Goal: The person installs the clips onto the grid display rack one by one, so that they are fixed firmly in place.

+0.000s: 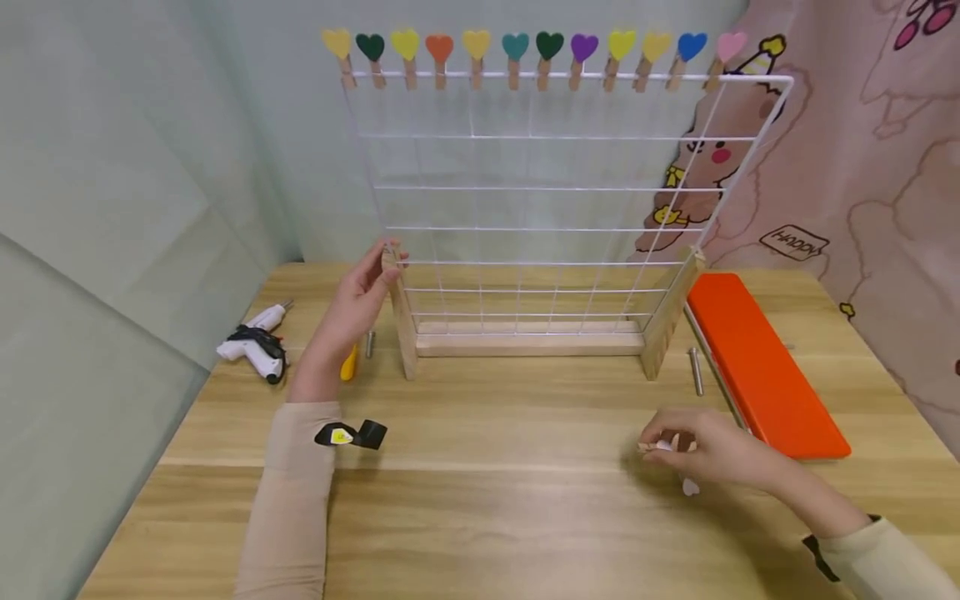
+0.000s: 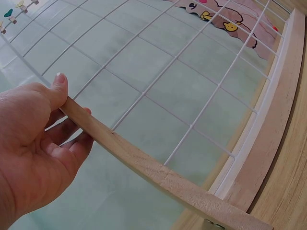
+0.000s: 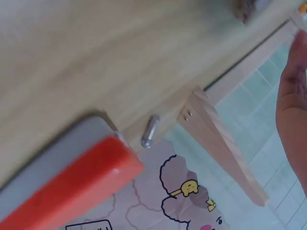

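Note:
A white wire grid [image 1: 525,188] stands upright in a wooden stand [image 1: 528,344]. Heart-topped clothespins [image 1: 477,57] in several colours line its top bar. My left hand [image 1: 352,304] grips the upper end of the left wooden post [image 2: 139,158], thumb on one side and fingers on the other. Low over the table at the right, my right hand [image 1: 708,450] pinches a small wooden clothespin [image 1: 647,448], its heart pale and partly covered by the fingers. Below that hand shows another pale heart clothespin [image 1: 690,486]. The right wrist view catches only part of my right hand [image 3: 292,105].
A long orange-red box [image 1: 765,367] lies on the right, with a metal bolt [image 1: 696,372] beside it. At the left are a white glue gun [image 1: 258,342], a yellow handle [image 1: 348,364] and a second bolt [image 1: 370,344]. Curtains [image 1: 135,167] hang behind the table.

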A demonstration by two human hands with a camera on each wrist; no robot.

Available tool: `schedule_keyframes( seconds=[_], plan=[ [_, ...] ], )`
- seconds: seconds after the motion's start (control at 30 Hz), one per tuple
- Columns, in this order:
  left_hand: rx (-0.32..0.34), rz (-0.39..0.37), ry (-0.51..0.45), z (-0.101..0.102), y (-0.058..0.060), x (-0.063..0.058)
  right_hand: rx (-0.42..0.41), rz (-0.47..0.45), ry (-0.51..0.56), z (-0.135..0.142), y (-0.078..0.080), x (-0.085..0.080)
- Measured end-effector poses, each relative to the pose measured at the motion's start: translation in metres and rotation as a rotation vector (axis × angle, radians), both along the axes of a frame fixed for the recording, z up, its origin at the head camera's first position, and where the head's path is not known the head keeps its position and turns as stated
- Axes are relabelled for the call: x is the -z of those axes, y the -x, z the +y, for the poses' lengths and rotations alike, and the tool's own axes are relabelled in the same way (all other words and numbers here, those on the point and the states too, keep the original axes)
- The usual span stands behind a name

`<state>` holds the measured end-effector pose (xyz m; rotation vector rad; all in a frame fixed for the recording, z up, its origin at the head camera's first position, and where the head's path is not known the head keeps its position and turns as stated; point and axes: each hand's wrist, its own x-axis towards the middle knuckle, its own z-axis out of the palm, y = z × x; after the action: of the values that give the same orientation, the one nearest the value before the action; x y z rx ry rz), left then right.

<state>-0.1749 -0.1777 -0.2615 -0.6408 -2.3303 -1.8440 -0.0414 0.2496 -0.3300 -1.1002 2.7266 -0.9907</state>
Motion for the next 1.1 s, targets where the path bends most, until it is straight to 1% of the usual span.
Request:
schedule_keyframes(
  seconds=[0.07,0.1,0.17,0.23,0.33,0.37,0.4,0.47,0.6,0.7,0.8,0.83,0.93,1.03,1.1],
  plan=[
    [-0.007,-0.008,0.011,-0.001,-0.001,-0.001,-0.042,0.010,0.062,0.001,0.006,-0.007],
    [-0.009,-0.010,0.020,-0.001,-0.002,-0.001,-0.054,-0.002,0.089,0.001,0.009,-0.013],
    [-0.008,-0.013,0.032,-0.001,-0.001,0.001,-0.059,-0.008,0.136,0.002,0.014,-0.024],
    [0.000,-0.008,0.026,-0.002,0.001,0.004,0.005,-0.002,0.159,0.003,0.018,-0.039],
    [0.015,0.008,0.011,-0.004,0.008,0.009,0.117,0.047,0.173,0.004,0.026,-0.071],
    [0.016,0.011,0.005,-0.005,0.010,0.011,0.156,0.066,0.187,0.004,0.028,-0.082],
    [0.018,0.015,0.009,-0.006,0.012,0.012,0.213,0.076,0.185,0.004,0.031,-0.095],
    [0.015,0.016,0.013,-0.007,0.015,0.015,0.285,0.112,0.196,0.005,0.037,-0.122],
    [0.003,0.015,0.035,-0.009,0.016,0.018,0.422,0.163,0.238,0.004,0.046,-0.177],
    [0.002,0.015,0.040,-0.010,0.014,0.019,0.467,0.221,0.334,0.004,0.055,-0.212],
    [0.001,0.016,0.037,-0.010,0.014,0.019,0.505,0.270,0.430,0.006,0.066,-0.241],
    [0.000,0.014,0.038,-0.010,0.013,0.019,0.522,0.277,0.449,0.008,0.069,-0.248],
    [-0.006,0.015,0.043,-0.010,0.011,0.017,0.598,0.298,0.440,0.013,0.079,-0.266],
    [-0.006,0.014,0.043,-0.006,0.005,0.009,0.677,0.314,0.407,0.017,0.086,-0.277],
    [-0.005,0.018,0.049,-0.003,0.000,0.003,0.711,0.321,0.392,0.018,0.089,-0.282]
  ],
)
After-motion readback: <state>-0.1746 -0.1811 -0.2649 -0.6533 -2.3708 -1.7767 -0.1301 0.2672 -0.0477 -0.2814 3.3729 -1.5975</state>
